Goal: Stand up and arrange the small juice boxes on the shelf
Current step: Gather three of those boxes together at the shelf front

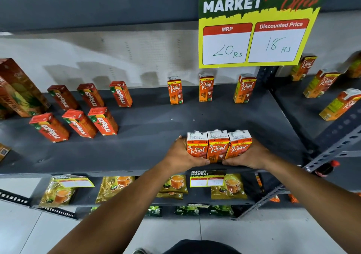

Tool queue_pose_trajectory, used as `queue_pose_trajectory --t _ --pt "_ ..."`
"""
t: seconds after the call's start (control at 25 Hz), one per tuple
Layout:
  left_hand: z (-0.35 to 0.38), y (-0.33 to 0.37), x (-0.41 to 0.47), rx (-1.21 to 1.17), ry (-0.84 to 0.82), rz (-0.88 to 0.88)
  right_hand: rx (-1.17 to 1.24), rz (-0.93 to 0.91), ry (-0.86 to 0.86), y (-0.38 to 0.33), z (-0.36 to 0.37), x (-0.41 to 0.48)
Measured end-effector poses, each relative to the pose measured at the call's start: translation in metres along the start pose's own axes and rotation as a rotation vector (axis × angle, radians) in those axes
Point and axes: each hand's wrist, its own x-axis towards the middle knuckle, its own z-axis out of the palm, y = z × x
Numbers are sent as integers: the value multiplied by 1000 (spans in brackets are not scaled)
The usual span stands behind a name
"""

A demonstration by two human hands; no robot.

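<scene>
Left hand [180, 154] and right hand [248, 155] pressing three orange Real juice boxes [217, 146] together, fingers wrapped around the outer boxes, upright at near edge of grey shelf [152, 152], three more Real boxes [206, 87] spaced along far side, red Maaza boxes [82, 111] at left.

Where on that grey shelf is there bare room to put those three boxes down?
Bare shelf lies between the red boxes on the left and the orange boxes at the back, ahead of both hands. The left end is crowded.

Three orange Real juice boxes [218, 146] upright, side-touching, near shelf [148, 152] front edge.
</scene>
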Motion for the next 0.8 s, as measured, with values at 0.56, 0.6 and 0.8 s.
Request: queue_pose_trajectory --t 0.56,0.6,0.8 --pt "1 -6 0 -9 -6 -16 44 -42 -12 -2 1 -6" --pt "1 -6 -1 -8 -3 -12 40 -32 -10 -1 2 -5" --pt "1 -4 -3 -6 -5 -13 24 -29 4 -2 3 -6"
